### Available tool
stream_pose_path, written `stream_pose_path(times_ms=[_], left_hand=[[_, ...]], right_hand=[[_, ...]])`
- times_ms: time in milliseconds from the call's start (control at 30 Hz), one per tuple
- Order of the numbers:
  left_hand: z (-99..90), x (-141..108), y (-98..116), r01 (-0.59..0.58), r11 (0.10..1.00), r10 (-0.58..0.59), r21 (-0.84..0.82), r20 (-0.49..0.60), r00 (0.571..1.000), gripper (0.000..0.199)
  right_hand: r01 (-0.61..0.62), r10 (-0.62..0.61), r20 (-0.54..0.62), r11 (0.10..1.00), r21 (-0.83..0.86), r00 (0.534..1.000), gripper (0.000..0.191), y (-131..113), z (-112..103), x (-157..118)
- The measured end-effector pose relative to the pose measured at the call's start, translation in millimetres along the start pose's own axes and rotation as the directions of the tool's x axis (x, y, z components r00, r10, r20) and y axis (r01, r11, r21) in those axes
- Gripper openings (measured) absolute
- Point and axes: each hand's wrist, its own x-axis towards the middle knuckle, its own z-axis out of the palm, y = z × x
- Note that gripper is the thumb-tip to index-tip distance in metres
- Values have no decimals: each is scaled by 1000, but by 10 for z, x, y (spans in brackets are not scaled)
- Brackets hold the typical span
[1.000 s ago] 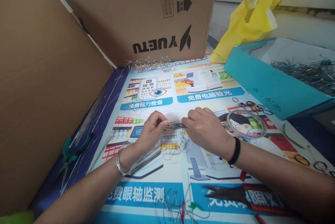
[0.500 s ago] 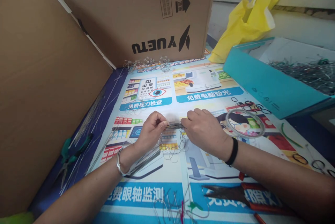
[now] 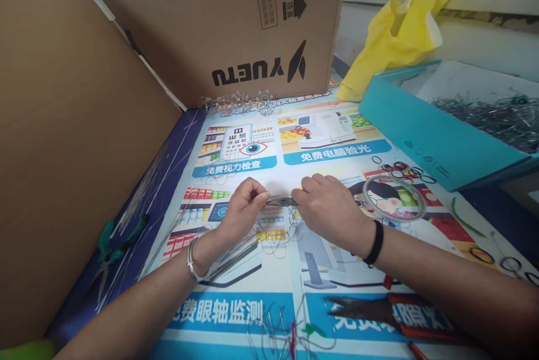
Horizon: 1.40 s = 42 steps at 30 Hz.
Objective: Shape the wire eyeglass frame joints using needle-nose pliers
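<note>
My left hand [image 3: 244, 208] is closed in a pinch, thumb against fingers, on one end of a short dark wire piece [image 3: 280, 201]. Its other end goes into my right hand [image 3: 326, 205], which is curled into a fist with the knuckles up. Between the hands the piece looks looped or twisted, but its fine detail is too small to make out. Just below hang or lie thin looped wires [image 3: 275, 239]; I cannot tell whether they join the held piece. Under my left wrist lies a bundle of straight dark wires [image 3: 233, 261].
Scissors [image 3: 379, 312] lie front right, tangled wires [image 3: 286, 335] in front. A clear ring [image 3: 396, 217] sits beside my right hand. Teal-handled pliers [image 3: 110, 253] rest left. Cardboard walls [image 3: 189, 28] stand behind and left. A blue box [image 3: 425, 130] of metal wires and a yellow bag [image 3: 391, 40] are right.
Both hands stay almost in place. The wire strands between them show a slightly different shape, with more of a gap near my left fingers.
</note>
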Motion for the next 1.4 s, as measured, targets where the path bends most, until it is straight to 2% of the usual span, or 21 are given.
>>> stream_pose_path(times_ms=[367, 600, 767, 967, 1400], left_hand=[[-17, -2, 12, 20, 997, -14, -75, 83, 996, 19], [-14, -4, 31, 1, 999, 4, -54, 90, 996, 18], [-14, -4, 31, 1, 999, 4, -50, 103, 995, 17], [-14, -12, 52, -35, 999, 41, -40, 171, 984, 17], [-12, -3, 43, -67, 997, 61, 44, 126, 990, 17]], right_hand=[[-22, 22, -8, 1000, 21, 1000, 10, 5, -17, 4], [-20, 20, -2, 999, 31, 1000, 11, -1, -24, -9], [-6, 4, 35, 998, 55, 999, 10, 11, -18, 2], [17, -28, 88, 993, 120, 996, 14, 41, -1, 14], [32, -43, 152, 997, 74, 987, 11, 25, -59, 16]])
